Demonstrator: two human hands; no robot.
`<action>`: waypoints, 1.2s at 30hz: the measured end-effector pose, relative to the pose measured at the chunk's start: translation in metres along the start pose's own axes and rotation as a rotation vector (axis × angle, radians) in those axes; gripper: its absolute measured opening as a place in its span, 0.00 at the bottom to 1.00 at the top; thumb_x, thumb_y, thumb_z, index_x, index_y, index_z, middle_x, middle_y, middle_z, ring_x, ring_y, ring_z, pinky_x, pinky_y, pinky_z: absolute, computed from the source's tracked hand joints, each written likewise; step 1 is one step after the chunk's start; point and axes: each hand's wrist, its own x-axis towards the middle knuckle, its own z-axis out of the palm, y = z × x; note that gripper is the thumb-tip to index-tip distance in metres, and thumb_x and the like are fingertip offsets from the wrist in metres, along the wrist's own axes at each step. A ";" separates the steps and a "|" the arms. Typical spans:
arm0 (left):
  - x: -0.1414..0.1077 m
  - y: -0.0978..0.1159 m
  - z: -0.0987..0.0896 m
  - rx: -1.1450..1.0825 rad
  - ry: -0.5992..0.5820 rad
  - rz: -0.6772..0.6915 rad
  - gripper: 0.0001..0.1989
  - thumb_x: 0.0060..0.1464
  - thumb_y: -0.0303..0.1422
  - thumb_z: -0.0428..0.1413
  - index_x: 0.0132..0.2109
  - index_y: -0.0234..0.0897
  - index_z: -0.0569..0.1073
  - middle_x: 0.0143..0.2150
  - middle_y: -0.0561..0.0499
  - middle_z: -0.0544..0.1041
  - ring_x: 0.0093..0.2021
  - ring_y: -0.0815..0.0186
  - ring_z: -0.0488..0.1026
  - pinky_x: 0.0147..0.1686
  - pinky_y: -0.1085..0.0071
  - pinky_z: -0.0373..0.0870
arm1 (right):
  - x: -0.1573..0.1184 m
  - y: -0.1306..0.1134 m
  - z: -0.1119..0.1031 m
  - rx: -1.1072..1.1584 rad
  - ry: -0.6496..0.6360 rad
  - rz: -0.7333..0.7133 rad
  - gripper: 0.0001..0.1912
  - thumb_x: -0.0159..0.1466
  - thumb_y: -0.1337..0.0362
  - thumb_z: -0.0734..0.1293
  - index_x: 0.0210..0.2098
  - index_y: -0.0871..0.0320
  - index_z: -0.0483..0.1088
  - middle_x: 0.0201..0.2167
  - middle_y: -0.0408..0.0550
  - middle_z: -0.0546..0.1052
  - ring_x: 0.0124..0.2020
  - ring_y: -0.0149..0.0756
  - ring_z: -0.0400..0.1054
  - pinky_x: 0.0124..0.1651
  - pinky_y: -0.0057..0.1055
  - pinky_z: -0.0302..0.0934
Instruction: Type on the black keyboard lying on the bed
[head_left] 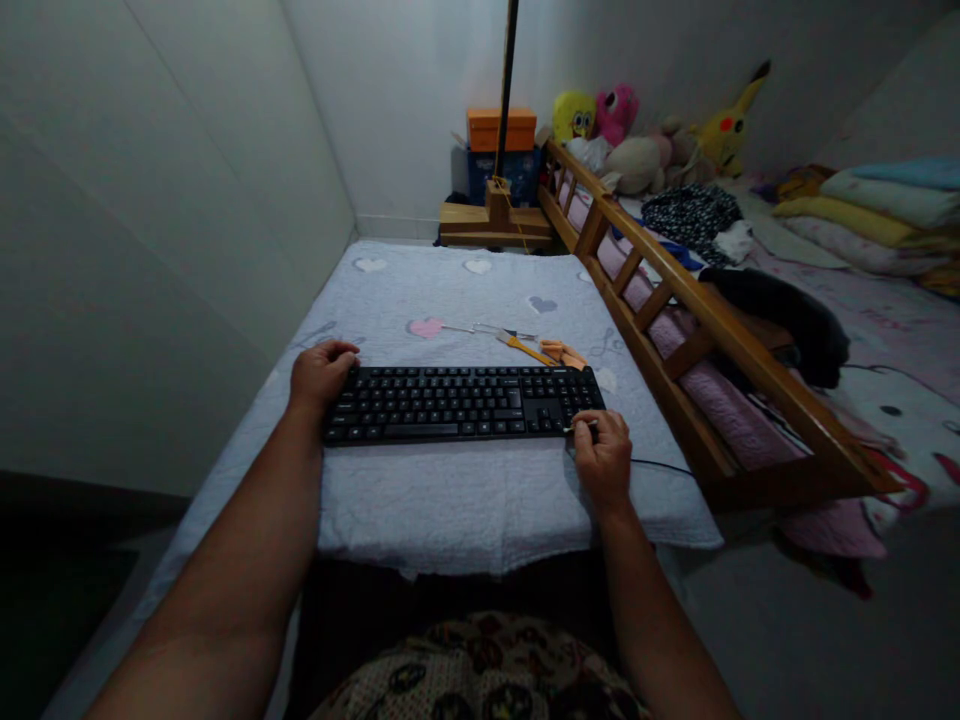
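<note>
- Pale cloth (420, 500) covers the worktop, with the black keyboard (442, 402) between both sets of fingers.
- Left fingers (341, 349) curl against its far left corner; whether they grip cannot be told.
- Right fingers (600, 419) pinch a thin stick (571, 430) at its near right edge.
- Keys look in place; what is done or left is unclear.
- Beyond the right fingers, an orange-handled brush (529, 348) lies unheld.
</note>
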 end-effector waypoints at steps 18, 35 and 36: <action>-0.003 0.007 -0.001 -0.006 0.005 -0.017 0.10 0.44 0.37 0.57 0.34 0.42 0.78 0.32 0.50 0.79 0.38 0.56 0.76 0.42 0.63 0.73 | -0.001 -0.005 0.002 0.082 -0.105 -0.058 0.08 0.69 0.67 0.64 0.33 0.51 0.71 0.31 0.43 0.78 0.40 0.43 0.70 0.53 0.43 0.61; -0.001 0.002 0.000 -0.002 0.002 -0.013 0.11 0.43 0.38 0.57 0.35 0.42 0.79 0.33 0.50 0.80 0.37 0.56 0.76 0.42 0.63 0.73 | 0.003 -0.004 0.007 0.097 -0.108 -0.032 0.09 0.71 0.64 0.64 0.34 0.52 0.74 0.33 0.46 0.80 0.40 0.44 0.70 0.51 0.43 0.62; 0.000 0.002 0.000 -0.003 0.000 -0.011 0.12 0.43 0.38 0.57 0.35 0.42 0.79 0.33 0.50 0.80 0.37 0.56 0.76 0.42 0.63 0.73 | 0.003 -0.004 0.007 0.098 -0.109 -0.032 0.09 0.71 0.65 0.64 0.34 0.52 0.74 0.33 0.46 0.80 0.41 0.44 0.70 0.51 0.43 0.62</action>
